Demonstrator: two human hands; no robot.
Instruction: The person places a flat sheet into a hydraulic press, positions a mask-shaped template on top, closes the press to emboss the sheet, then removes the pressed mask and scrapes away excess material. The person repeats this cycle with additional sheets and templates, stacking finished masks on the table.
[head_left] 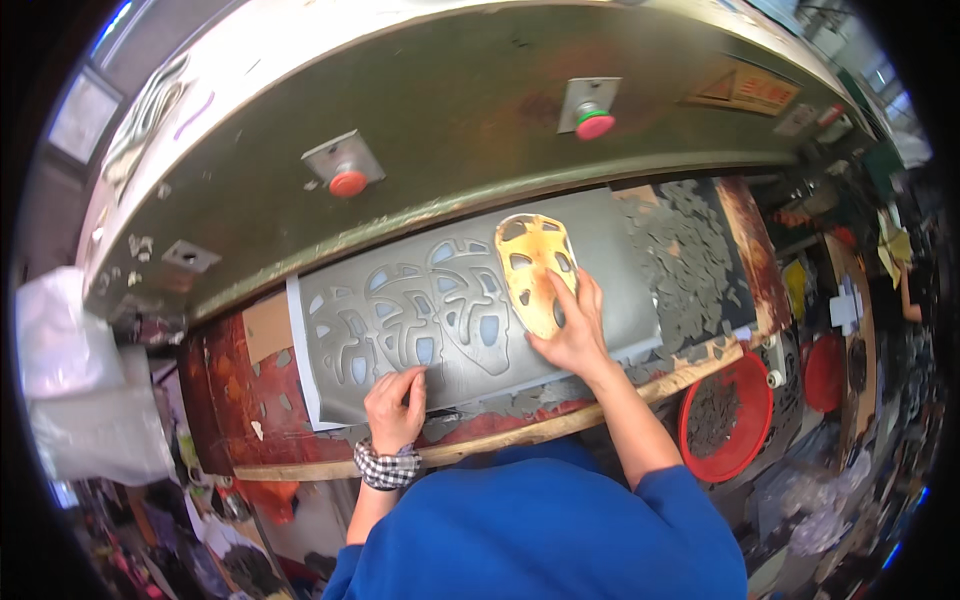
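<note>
A grey foam sheet (pixel 600 240) lies on the press bed, with several sandal-upper shapes cut side by side into its left half. To their right, on the sheet, rests a yellow cutting die (pixel 541 268) with oval openings. My right hand (pixel 578 325) grips this die at its near right edge, thumb and fingers on either side. My left hand (pixel 396 408), with a checked band at the wrist, is closed at the sheet's near edge below the cut shapes. Whatever its curled fingers hold, if anything, is hidden.
Above the bed spans a green press beam (pixel 450 110) with two red push buttons. Grey scraps (pixel 690 250) are heaped at the bed's right end. A red basin (pixel 745 430) of scraps stands below right. A wooden rail (pixel 520 432) edges the near side.
</note>
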